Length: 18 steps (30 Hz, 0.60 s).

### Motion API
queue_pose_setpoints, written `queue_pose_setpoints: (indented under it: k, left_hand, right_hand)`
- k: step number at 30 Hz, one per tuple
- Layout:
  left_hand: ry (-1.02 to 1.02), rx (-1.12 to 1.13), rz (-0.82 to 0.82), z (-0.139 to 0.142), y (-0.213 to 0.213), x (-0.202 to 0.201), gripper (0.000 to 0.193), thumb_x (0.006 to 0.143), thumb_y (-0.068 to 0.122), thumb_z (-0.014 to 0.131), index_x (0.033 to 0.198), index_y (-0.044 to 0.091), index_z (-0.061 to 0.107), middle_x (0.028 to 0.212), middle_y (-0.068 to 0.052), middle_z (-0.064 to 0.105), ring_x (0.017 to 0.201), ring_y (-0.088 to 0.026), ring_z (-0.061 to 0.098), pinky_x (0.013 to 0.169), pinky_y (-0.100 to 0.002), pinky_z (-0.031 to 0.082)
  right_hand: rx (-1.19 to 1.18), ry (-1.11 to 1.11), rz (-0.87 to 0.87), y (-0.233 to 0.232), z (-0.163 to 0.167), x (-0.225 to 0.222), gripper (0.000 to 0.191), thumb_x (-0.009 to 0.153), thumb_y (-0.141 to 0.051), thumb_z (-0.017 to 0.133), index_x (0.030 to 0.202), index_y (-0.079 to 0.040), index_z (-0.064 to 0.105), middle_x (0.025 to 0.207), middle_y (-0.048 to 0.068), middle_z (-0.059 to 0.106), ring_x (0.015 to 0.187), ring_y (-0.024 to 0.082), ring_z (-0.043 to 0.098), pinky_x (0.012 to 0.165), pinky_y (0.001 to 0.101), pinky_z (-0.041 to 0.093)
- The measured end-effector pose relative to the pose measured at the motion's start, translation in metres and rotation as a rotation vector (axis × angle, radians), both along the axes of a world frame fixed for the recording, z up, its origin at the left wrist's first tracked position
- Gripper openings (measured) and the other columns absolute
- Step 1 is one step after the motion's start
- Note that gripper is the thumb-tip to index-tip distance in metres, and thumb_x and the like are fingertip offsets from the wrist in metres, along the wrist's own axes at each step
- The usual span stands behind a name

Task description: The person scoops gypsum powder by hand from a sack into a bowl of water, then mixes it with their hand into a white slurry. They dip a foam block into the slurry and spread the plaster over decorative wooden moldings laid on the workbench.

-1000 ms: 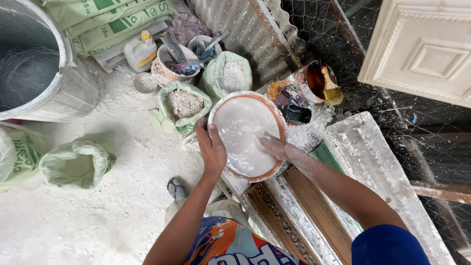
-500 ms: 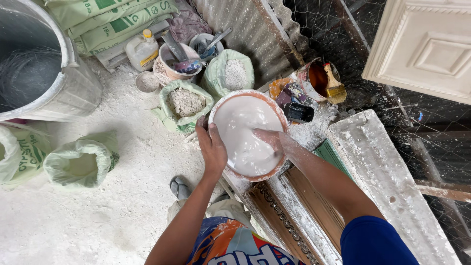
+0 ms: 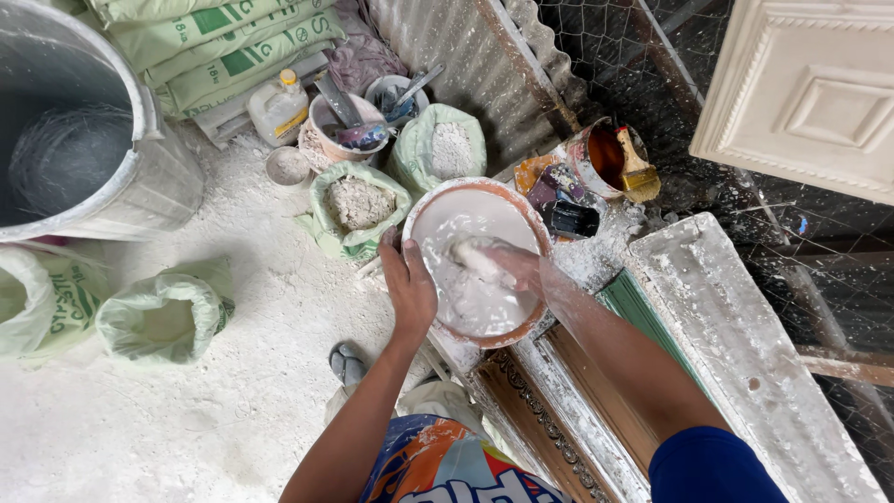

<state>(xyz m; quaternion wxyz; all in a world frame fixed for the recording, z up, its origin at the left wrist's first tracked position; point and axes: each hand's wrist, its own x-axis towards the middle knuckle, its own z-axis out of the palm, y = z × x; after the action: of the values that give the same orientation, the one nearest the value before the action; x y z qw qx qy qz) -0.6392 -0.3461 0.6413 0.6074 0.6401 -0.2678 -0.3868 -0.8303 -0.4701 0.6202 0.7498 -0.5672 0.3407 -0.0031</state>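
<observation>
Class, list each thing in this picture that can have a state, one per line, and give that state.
Bowl: upright, holding wet white mix.
Left hand: gripping the bowl's rim.
Right hand: inside the bowl, coated in mix.
Green sack: open, part filled with greyish lumpy powder.
Second green sack: open, holding white powder.
Orange-lined tub: open, brush standing in it.
Large grey drum: open-topped.
Plastic jug: capped, upright.

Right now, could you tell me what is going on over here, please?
A person is mixing white paste by hand in a round orange-rimmed bowl. The left hand grips the bowl's near rim, while the right hand, coated in white, is down in the white mix. The bowl sits at the edge of a long moulding mould. Open green sacks of powder and a can with a brush stand around it on the dusty floor.
</observation>
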Motion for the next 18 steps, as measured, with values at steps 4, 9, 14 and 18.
queue_pose_setpoints:
  k: [4, 9, 14, 18]
  left_hand:
    - [0.008, 0.016, -0.024, 0.002, 0.000, 0.000, 0.064, 0.109, 0.041, 0.034, 0.151, -0.008, 0.030, 0.155, -0.031, 0.038, 0.144, -0.040, 0.039, 0.120, -0.046, 0.027]
    - [0.069, 0.000, -0.025, 0.003, 0.001, -0.001, 0.062, 0.109, 0.039, 0.035, 0.151, -0.007, 0.032, 0.153, -0.030, 0.040, 0.142, -0.038, 0.043, 0.118, -0.045, 0.031]
    - [0.071, -0.039, -0.014, 0.000, 0.001, -0.003, 0.061, 0.109, 0.037, 0.036, 0.152, -0.007, 0.031, 0.155, -0.030, 0.039, 0.143, -0.038, 0.041, 0.118, -0.044, 0.031]
    - [0.052, -0.033, -0.017, -0.003, 0.000, -0.003, 0.060, 0.110, 0.036, 0.036, 0.151, -0.007, 0.032, 0.154, -0.030, 0.040, 0.143, -0.038, 0.042, 0.119, -0.044, 0.031]
  right_hand:
    - [-0.288, 0.423, 0.106, 0.016, -0.001, 0.008, 0.048, 0.091, -0.041, 0.068, 0.127, -0.011, 0.061, 0.122, 0.010, 0.074, 0.121, 0.025, 0.069, 0.108, 0.0465, 0.048]
    - [-0.580, 0.851, 0.599, 0.024, -0.037, 0.026, 0.054, 0.104, -0.055, 0.056, 0.109, -0.004, 0.074, 0.109, 0.020, 0.075, 0.096, 0.029, 0.071, 0.088, 0.0462, 0.058]
    - [-0.746, 0.945, 0.694, 0.010, -0.081, 0.034, 0.048, 0.103, -0.050, 0.056, 0.113, -0.005, 0.070, 0.111, 0.020, 0.074, 0.096, 0.029, 0.071, 0.089, 0.0457, 0.058]
    - [-0.763, 0.969, 0.684, 0.011, -0.109, 0.042, 0.044, 0.101, -0.046, 0.057, 0.117, -0.007, 0.067, 0.112, 0.020, 0.073, 0.096, 0.028, 0.071, 0.090, 0.0454, 0.058]
